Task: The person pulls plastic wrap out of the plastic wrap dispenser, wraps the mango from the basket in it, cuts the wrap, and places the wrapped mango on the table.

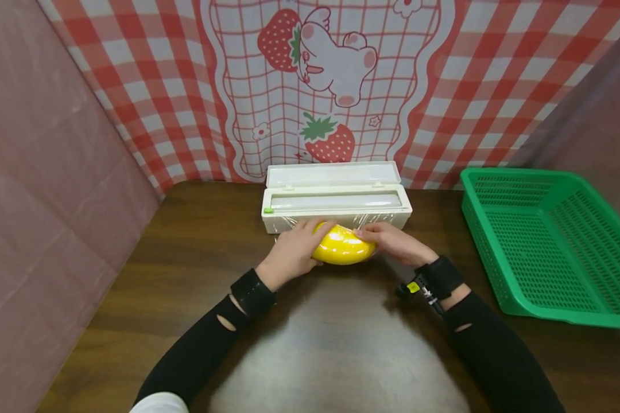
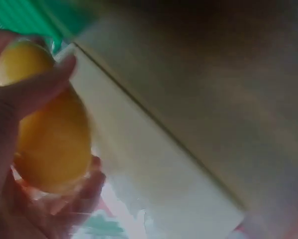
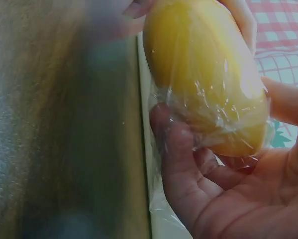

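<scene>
A smooth yellow oval fruit (image 1: 343,245), like a mango or small melon, is held just in front of a white cling film dispenser (image 1: 336,220). Clear cling film (image 3: 213,117) covers it in wrinkles and stretches back to the dispenser. My left hand (image 1: 294,252) grips the fruit's left end, the thumb (image 2: 44,84) lying across it in the left wrist view. At the other end, my right hand (image 1: 395,242) holds the film-covered fruit, with thumb and fingers curled round its tip (image 3: 228,191). The fruit's underside is hidden in the head view.
The dispenser's lid (image 1: 333,174) stands raised at the back, against a red-and-white checked cloth (image 1: 170,86). On the right sits a green plastic basket (image 1: 496,275). The brown wooden table (image 1: 186,264) extends under both arms, with a pink cloth (image 1: 46,189) to the left.
</scene>
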`<state>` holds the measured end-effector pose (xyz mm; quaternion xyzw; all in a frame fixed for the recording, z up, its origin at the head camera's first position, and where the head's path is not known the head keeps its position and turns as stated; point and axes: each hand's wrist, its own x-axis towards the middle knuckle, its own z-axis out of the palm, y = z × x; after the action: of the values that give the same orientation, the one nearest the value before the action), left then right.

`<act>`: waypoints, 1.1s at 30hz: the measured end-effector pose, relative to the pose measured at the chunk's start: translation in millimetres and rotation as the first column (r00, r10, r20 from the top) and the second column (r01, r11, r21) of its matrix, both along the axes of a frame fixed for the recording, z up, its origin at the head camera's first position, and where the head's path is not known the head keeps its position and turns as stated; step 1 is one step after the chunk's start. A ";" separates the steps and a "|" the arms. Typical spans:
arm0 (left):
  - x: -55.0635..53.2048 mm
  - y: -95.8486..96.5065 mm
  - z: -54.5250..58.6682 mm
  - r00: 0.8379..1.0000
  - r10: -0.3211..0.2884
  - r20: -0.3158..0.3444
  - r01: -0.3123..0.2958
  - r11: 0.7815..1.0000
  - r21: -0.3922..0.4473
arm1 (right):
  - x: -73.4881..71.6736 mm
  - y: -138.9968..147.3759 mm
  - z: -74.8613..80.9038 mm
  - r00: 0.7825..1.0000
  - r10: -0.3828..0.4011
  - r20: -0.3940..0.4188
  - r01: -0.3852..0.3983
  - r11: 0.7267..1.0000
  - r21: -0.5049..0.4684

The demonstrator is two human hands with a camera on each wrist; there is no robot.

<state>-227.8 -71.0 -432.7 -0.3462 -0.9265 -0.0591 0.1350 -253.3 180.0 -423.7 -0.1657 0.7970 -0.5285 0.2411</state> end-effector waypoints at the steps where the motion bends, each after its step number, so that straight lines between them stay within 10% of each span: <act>1: -2.2 -2.3 -2.1 1.000 0.002 0.020 -0.002 0.999 0.035 | 0.1 -0.6 -0.5 1.000 -0.007 -0.007 0.007 1.000 0.001; 6: -9.1 -9.9 -7.7 0.998 -0.015 0.067 0.005 0.990 0.138 | 1.0 -1.8 -4.2 0.995 -0.086 -0.048 0.086 0.996 -0.008; 9: -9.9 -11.5 -8.7 0.997 -0.010 0.080 -0.003 0.986 0.165 | 3.9 1.8 -3.3 0.951 -0.169 -0.258 0.193 0.979 0.070; 11: -9.4 -12.0 -8.5 0.996 -0.007 0.091 -0.009 0.983 0.183 | 7.1 3.9 -0.7 0.855 -0.211 -0.474 0.294 0.949 0.109; 13: -9.2 -12.3 -8.1 0.995 -0.008 0.100 -0.012 0.980 0.200 | 10.6 4.3 3.4 0.692 -0.183 -0.698 0.382 0.914 0.140; 16: -9.0 -13.4 -6.5 0.995 -0.011 0.097 -0.010 0.976 0.215 | 15.3 -1.1 9.2 0.486 -0.023 -0.874 0.329 0.931 0.159; 18: -9.3 -15.3 -6.1 0.995 -0.015 0.099 -0.009 0.972 0.236 | 17.5 -6.5 10.1 0.423 0.123 -0.897 0.236 0.942 0.240; 23: -11.0 -21.3 -7.5 0.990 -0.008 0.138 -0.033 0.955 0.296 | 16.5 -10.0 -1.4 0.487 0.305 -0.818 0.127 0.902 0.412; 33: -9.5 -22.2 -7.0 0.980 0.084 0.180 -0.138 0.939 0.316 | 9.5 -4.6 -9.5 0.535 0.244 -0.809 0.162 0.910 0.382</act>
<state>-237.3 -93.3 -439.7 -0.2600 -0.9299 -0.2324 0.1172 -243.8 175.4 -433.2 -0.3637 0.9012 -0.1958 -0.1309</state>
